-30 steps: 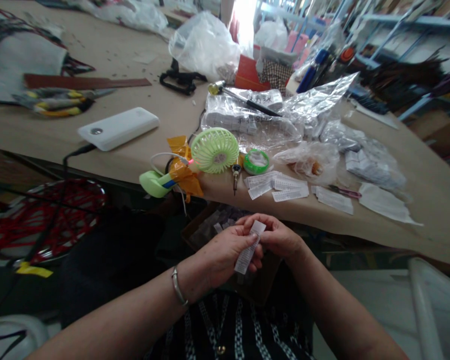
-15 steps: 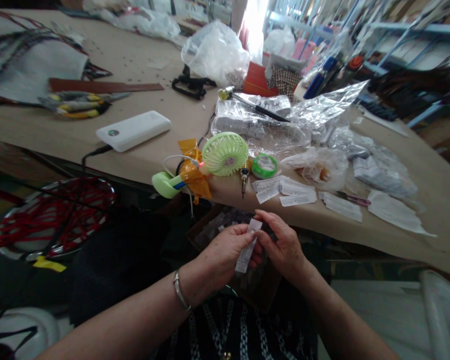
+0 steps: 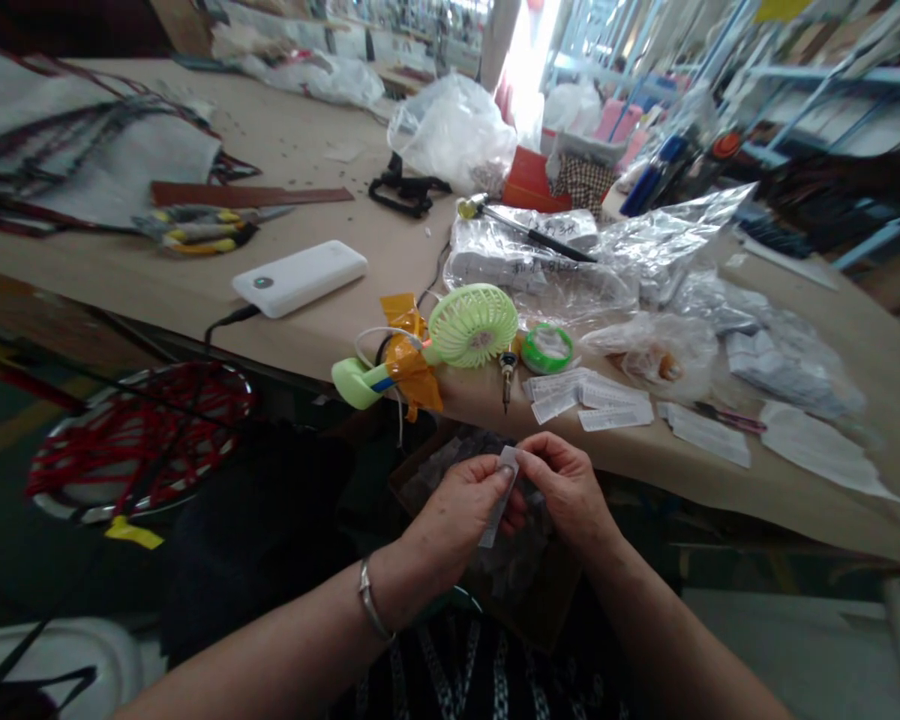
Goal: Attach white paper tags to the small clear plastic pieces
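Note:
My left hand (image 3: 457,505) pinches a narrow white printed label (image 3: 496,512) between thumb and fingers, above a box (image 3: 420,465) of loose pale pieces under the table edge. My right hand (image 3: 570,490) is closed at the label's upper end, its thumb and forefinger pressed together there. More printed labels (image 3: 615,415) lie in small stacks on the table edge just beyond my hands. A soldering-iron-like tool (image 3: 507,378) with a metal tip sticks out over that edge, beside a round green container (image 3: 546,350).
A green handheld fan (image 3: 472,325) is taped at the table edge. Behind it lie a white power bank (image 3: 300,278), pliers (image 3: 206,232), a small hammer (image 3: 529,230) on plastic-wrapped bundles, and clear bags (image 3: 660,350). A red-strapped round stool (image 3: 150,430) stands at left.
My right thumb and forefinger have closed on the label's upper end, where they were more apart before. The whole view has shifted, with the table lower and farther right.

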`<state>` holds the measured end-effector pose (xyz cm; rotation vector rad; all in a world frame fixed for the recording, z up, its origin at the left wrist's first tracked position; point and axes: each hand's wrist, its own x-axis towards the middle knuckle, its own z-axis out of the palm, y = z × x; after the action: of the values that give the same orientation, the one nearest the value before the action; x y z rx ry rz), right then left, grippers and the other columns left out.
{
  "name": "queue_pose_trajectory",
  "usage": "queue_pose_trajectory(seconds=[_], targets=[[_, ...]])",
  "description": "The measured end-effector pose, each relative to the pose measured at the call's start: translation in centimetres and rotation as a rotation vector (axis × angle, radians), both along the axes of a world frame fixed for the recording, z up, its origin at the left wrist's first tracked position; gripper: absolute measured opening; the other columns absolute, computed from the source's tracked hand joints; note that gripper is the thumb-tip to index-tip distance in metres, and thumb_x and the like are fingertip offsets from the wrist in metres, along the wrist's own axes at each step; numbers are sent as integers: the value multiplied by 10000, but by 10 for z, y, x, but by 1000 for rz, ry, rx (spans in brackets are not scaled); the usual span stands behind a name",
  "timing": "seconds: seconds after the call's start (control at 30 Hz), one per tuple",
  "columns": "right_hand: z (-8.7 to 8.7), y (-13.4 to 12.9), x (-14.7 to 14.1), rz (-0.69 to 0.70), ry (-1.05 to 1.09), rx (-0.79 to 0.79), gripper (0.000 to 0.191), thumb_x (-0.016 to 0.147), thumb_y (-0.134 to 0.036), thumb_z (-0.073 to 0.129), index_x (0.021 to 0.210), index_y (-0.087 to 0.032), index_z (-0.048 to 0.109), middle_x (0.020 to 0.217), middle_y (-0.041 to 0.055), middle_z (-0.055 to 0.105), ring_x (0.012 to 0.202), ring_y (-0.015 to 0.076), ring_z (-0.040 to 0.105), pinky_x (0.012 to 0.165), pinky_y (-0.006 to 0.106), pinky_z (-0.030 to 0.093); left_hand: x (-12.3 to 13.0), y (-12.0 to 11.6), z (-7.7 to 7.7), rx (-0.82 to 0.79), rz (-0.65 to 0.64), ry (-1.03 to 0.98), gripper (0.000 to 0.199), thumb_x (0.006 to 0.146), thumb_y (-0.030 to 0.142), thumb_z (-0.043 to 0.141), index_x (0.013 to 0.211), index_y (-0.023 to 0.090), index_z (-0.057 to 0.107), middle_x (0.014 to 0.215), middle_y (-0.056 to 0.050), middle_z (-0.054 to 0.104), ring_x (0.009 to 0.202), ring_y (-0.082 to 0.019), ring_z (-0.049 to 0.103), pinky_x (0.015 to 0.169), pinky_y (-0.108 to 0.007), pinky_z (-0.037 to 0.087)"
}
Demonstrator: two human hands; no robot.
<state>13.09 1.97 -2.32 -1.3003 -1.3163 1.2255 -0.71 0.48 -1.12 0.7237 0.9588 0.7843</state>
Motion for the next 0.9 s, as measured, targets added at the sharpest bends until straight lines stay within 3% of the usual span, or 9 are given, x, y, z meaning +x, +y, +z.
queue_pose_trajectory(seconds=[0.2, 0.37, 0.6, 0.9], targets=[[3, 10, -6, -21, -1, 33, 122, 735, -279, 611, 693, -165, 592, 606, -35, 542, 552, 87, 474, 518, 198, 381, -9, 17, -1, 362, 107, 302, 142, 773, 231, 557, 738, 151, 669, 710, -25, 633, 670, -133, 530, 616, -211, 386], [10, 17, -12, -20, -43, 90, 115, 743, -254, 597, 669, -167, 586, 577, -36, 546, 551, 91, 492, 545, 205, 395, -13, 27, 5, 579, 144, 405, 143, 788, 200, 536, 761, 178, 676, 720, -16, 649, 679, -138, 552, 642, -210, 392], [9, 24, -14, -30, -41, 120, 83, 749, -244, 583, 709, -172, 589, 531, -45, 553, 507, 90, 511, 512, 201, 403, -13, 34, 5, 716, 130, 552, 201, 827, 209, 485, 694, 169, 631, 663, -2, 621, 618, -111, 543, 596, -195, 383], [6, 29, -14, -45, -66, 126, 80, 754, -241, 575, 723, -170, 597, 533, -41, 565, 504, 95, 535, 508, 200, 414, -13, 40, 0, 747, 131, 605, 211, 846, 220, 471, 713, 159, 623, 655, 18, 605, 611, -91, 532, 579, -184, 381]])
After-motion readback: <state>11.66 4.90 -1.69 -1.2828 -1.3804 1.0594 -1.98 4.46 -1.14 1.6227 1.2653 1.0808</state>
